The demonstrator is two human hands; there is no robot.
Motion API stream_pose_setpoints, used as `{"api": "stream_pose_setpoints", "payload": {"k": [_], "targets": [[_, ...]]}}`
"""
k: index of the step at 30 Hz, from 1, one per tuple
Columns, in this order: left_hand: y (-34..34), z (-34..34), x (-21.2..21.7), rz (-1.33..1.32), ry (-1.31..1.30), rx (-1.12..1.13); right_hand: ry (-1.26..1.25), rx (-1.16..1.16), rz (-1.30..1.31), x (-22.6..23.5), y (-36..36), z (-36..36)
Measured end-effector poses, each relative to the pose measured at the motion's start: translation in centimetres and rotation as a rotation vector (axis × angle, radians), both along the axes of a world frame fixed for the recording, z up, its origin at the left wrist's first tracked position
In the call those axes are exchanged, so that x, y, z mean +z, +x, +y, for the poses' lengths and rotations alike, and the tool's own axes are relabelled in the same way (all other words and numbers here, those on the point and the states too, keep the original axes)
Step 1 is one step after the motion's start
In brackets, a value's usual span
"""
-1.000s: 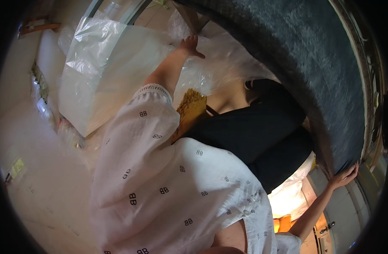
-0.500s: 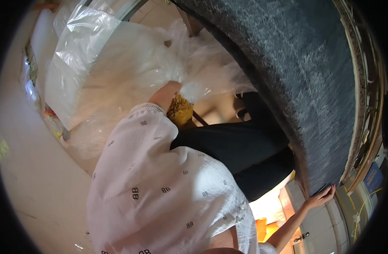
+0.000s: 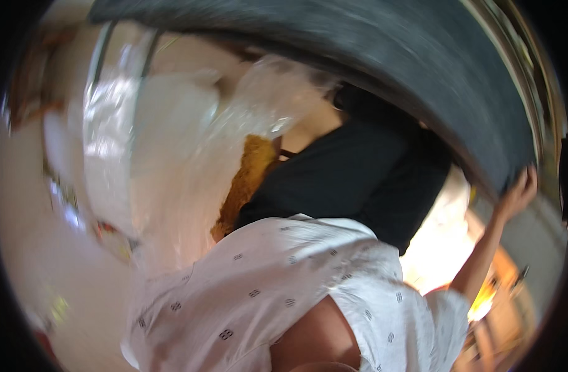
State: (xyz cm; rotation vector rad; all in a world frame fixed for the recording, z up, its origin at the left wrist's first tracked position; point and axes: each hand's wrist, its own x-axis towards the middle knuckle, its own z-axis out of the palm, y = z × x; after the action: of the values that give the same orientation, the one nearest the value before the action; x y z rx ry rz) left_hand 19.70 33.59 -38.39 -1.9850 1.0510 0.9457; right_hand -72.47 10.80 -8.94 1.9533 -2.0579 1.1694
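Note:
Beside me to the right, a dark grey plush cover point(image 3: 433, 80) spreads out in a long curve. My right hand point(image 3: 521, 191) is at its near right corner, with the fingers bent round the edge, somewhat smeared by motion. My left hand cannot be seen. The white patterned sleeve point(image 3: 166, 310) on that side runs down at the lower left, near a big sheet of clear plastic point(image 3: 172, 155) that hangs in loose folds.
A brown-yellow fuzzy seat pad point(image 3: 241, 183) shows beside my dark trousers point(image 3: 321, 177). Bright light falls past my legs on the right, close to an orange-brown wooden piece point(image 3: 504, 291). Several blurred small things lie on the floor at the left.
My left forearm was reaching into the plastic and has drawn back out of sight. The view has turned, so the grey cover lies more across the top. My right hand stays at its corner.

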Motion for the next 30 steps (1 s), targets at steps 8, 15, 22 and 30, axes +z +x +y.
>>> {"api": "stream_pose_setpoints", "payload": {"k": [8,15,22,30], "targets": [[-20.4,0.3,9.8,0.229,-0.163,-0.295,-0.379,-0.168,-0.152,3.4,-4.6,6.3],[-45.3,-17.1,30.2,0.655,-1.227,-0.875,-0.072,-0.638,-0.320,-9.6,-19.9,23.1],[-57.0,-22.9,34.3,0.828,-1.555,-0.894,0.073,-0.734,-1.057,-23.7,-20.4,20.3],[-67.3,-28.1,33.0,0.899,-1.297,-0.823,0.859,-0.748,-0.588,-30.2,-23.3,20.7]]}}
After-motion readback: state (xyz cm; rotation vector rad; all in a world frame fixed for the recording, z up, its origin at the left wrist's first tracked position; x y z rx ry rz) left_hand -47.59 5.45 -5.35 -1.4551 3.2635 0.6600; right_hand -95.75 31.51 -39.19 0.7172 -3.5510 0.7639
